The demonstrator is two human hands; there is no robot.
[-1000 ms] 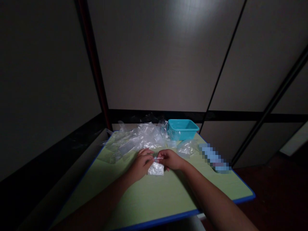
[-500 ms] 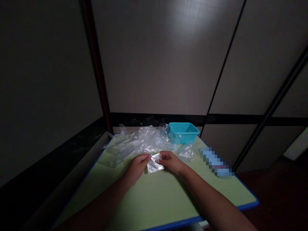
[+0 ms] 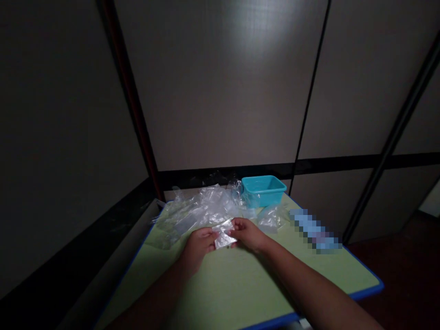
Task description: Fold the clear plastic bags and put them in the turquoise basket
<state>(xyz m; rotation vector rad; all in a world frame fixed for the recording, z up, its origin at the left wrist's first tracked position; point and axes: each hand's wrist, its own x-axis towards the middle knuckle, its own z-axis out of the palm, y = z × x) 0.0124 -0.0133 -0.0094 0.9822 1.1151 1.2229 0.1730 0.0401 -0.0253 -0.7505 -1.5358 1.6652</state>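
Between my two hands is a small, shiny, folded piece of clear plastic [image 3: 224, 237], probably a flattened bag, held above the table. My left hand [image 3: 201, 243] pinches its left edge with the thumb on top. On the other side, my right hand [image 3: 249, 234] grips the right edge between thumb and curled fingers. Just beyond the hands lies a crumpled heap of clear plastic bags [image 3: 213, 201]. A smaller crumpled plastic bag [image 3: 271, 219] rests to the right of my right hand.
A turquoise plastic basket [image 3: 266, 198] stands at the table's back right corner. Near the right edge lies a blurred-out bluish object [image 3: 314, 231]. The green table [image 3: 240, 284] has a blue rim, and cabinet panels [image 3: 220, 101] rise behind it.
The plastic piece looks narrower and flatter than before, with my left fingers further beneath it. The view has turned slightly; both hands keep their grip.
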